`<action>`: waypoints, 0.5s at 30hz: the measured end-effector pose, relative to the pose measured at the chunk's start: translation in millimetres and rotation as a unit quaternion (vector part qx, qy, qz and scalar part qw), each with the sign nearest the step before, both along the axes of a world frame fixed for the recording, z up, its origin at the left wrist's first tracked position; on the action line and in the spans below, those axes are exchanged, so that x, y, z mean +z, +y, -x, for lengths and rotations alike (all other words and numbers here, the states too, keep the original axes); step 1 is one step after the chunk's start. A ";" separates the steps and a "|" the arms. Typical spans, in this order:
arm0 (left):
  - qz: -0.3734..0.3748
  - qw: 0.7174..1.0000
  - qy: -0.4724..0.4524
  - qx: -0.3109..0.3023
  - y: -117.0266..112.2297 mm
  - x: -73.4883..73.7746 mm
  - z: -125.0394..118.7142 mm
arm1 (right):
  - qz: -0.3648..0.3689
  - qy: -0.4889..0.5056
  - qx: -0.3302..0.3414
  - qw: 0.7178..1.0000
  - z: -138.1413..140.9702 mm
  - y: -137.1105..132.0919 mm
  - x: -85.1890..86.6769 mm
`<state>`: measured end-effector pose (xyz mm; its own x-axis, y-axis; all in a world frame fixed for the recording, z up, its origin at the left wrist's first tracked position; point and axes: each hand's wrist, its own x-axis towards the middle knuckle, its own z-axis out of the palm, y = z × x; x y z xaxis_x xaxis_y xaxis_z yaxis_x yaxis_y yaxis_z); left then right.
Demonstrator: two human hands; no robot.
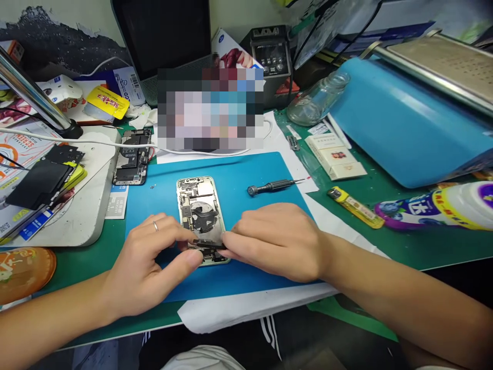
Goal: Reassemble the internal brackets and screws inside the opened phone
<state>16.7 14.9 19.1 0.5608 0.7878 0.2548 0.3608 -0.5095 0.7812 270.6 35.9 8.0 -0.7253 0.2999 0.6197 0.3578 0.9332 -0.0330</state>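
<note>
Head camera view: above an opened phone (204, 190) lying flat on a blue mat (154, 190), a person's right hand (283, 241) pinches a slim black part (210, 244); the left hand's (152, 262) thumb and forefinger narrowly grip its other end, apparently steadying it.

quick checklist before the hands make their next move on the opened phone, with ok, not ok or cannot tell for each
1. Opened phone lying on the blue mat: ok.
2. Right hand gripping the dark piece: ok, fingers at one end.
3. Left hand gripping it too: cannot tell, fingers at its other end.
4. Dark piece free of the phone: cannot tell.
5. Screwdriver apart from both hands: ok.
6. Tiny bits put away: not ok, loose on the mat.
</note>
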 end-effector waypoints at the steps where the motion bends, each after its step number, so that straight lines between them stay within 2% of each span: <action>1: -0.004 1.000 0.000 -0.001 0.3 -0.5 -0.3 | -0.004 0.000 0.001 1.000 -0.2 -0.6 -1.0; 15: -0.030 0.999 0.009 -0.010 0.5 0.7 0.3 | -0.012 -0.002 -0.001 1.000 -0.9 -2.0 -4.3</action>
<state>16.5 15.4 19.7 0.5817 0.7595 0.2911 0.3631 -0.5627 0.7426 271.4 33.9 3.7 -0.7275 0.2862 0.6236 0.3597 0.9330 -0.0086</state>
